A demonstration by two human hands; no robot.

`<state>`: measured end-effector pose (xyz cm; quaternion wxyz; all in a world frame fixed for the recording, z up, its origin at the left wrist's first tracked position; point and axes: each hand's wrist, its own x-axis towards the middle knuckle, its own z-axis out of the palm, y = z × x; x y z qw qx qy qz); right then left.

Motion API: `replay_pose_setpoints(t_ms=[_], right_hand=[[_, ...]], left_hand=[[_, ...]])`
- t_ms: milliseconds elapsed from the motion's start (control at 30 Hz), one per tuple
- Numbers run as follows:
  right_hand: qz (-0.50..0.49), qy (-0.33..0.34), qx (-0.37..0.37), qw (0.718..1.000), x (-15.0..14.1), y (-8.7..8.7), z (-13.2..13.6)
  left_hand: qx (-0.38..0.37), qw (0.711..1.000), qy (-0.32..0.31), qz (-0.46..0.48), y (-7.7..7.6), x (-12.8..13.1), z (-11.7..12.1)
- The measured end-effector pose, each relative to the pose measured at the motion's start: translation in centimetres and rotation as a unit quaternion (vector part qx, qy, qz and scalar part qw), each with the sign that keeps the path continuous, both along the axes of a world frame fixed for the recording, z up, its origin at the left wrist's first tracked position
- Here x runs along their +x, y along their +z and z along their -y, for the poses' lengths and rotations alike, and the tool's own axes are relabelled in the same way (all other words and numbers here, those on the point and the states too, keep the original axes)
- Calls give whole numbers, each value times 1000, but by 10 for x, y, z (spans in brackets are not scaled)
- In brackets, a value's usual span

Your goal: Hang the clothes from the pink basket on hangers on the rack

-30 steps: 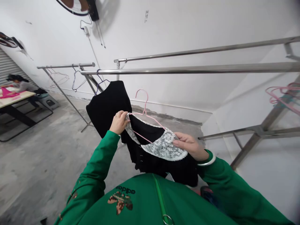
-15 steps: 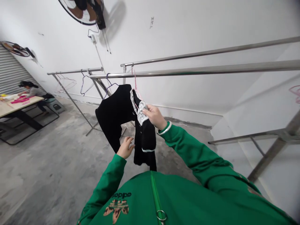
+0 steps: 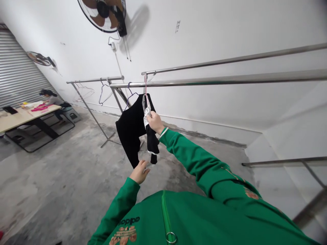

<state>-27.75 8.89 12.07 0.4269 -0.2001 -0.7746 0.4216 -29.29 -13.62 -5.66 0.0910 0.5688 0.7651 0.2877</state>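
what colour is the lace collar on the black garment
The white floral lace collar looks white to pale grey; it shows best in the head view, gripped by the right hand.

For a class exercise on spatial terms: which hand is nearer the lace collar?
Right. The right hand holds the lace collar; the left hand is well below it, apart.

A bright green track jacket [image 3: 176,214] with a slight sheen covers the torso and both arms, closed down the front by a green zipper [image 3: 166,212] ending in a silver ring pull [image 3: 171,237]. A black "adidas" wordmark [image 3: 129,220] sits on the chest above a brown-and-orange patterned trefoil emblem [image 3: 123,236]. A similar patterned patch [image 3: 251,194] marks the right sleeve, and a white bangle [image 3: 164,133] circles the right wrist at the green cuff. The left hand [image 3: 139,172] and right hand [image 3: 155,122] are bare.
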Motion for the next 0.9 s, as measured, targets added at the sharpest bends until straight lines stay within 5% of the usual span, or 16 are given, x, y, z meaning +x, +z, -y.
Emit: replay_pose_setpoints(t_ms=[433,767,900], right_hand=[[71,-58,-16,996,-22,-20,2],[-15,-54,-79,995,-39,-41,6],[-117,-65,-38,990,-3,-40,21]], left_hand=[[-72,996,-34,25,-3,13,-9],[-109,993,-47,27,-13,25,-1],[-126,991,-47,19,-18,25,6]])
